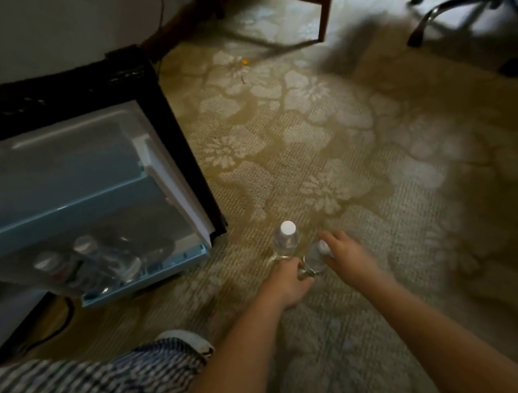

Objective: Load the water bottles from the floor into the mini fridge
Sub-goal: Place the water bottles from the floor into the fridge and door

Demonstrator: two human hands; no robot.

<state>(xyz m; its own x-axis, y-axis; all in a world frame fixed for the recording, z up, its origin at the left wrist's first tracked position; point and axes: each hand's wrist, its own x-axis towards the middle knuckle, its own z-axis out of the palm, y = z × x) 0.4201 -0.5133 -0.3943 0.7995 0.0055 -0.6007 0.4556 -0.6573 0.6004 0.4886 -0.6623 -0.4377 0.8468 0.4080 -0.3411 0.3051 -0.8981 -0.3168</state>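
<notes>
Clear bottles [285, 243] with white caps, black fridge [163, 117], tan floral carpet [310, 148], blue-white striped garment [80, 390].

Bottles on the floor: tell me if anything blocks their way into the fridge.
Nothing visible does. The two bottles stand by both hands, bare carpet lies between them and the open fridge, with room beside the bottles inside.

Patterned carpet [326, 159], two water bottles [285, 241] upright, mini fridge [162, 110]
</notes>
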